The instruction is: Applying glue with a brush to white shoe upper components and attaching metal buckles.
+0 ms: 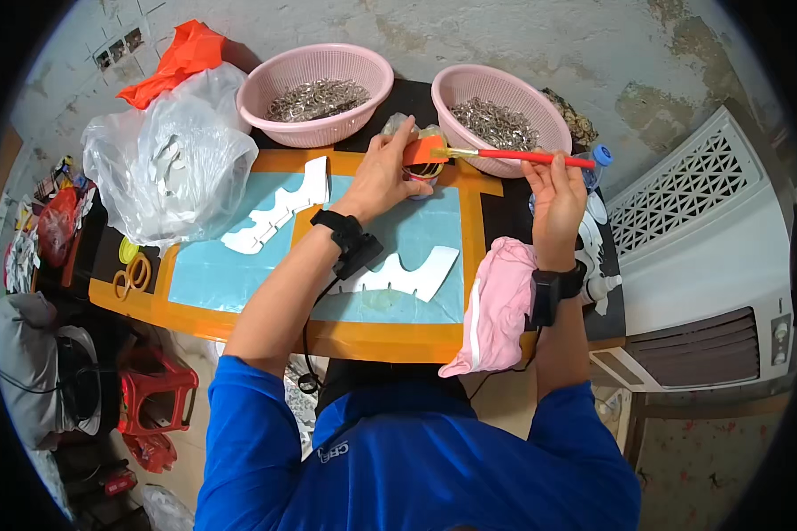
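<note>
A room with a patchy, flaking grey wall [478, 31] holds a work table [239, 325], seen from above, its top covered by a light blue sheet [212, 283] edged in wide orange-brown tape. The person wears a blue short-sleeved shirt [416, 460] and a dark device on each wrist. The right hand [556, 190], raised over the table's far right, is closed in a pinch on the red handle of a slim brush [509, 155], which lies almost level and points left. Its bristles meet a flat orange piece [422, 150] above a small jar [423, 177] near the table's far edge, between two pink baskets. The left hand [381, 177] is partly open beside that jar, fingers and thumb spread; whether it grips the orange piece or the jar, I cannot tell. Two scalloped white pieces lie on the sheet: one [279, 212] left of the left forearm, the other [429, 274] to its right. The left basket [314, 134] and right basket [483, 84] contain small shiny metal parts. At left are a bulging clear plastic bag [168, 159] and orange-handled scissors [133, 274]; at right, near the right forearm, rests a bunched pink cloth [505, 301].
</note>
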Demonstrator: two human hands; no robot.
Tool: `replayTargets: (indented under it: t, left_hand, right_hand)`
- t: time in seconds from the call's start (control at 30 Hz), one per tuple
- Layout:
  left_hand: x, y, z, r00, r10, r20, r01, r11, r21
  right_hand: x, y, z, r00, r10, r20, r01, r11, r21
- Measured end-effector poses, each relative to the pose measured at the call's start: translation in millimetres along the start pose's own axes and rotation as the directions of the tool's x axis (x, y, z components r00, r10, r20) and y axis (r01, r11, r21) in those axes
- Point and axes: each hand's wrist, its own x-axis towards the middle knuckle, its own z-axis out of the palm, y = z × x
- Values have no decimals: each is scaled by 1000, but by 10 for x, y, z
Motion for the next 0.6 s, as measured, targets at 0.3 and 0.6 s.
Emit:
replayTargets:
  t: [0.3, 0.6]
  left_hand:
    - [23, 2, -26, 1000, 11, -4, -11, 999, 33]
    - [14, 11, -3, 1000, 13, -6, -13, 999, 30]
  right_hand:
    - [-27, 95, 82, 997, -70, 11, 71, 981, -178]
    - [24, 158, 36, 999, 36, -28, -39, 993, -113]
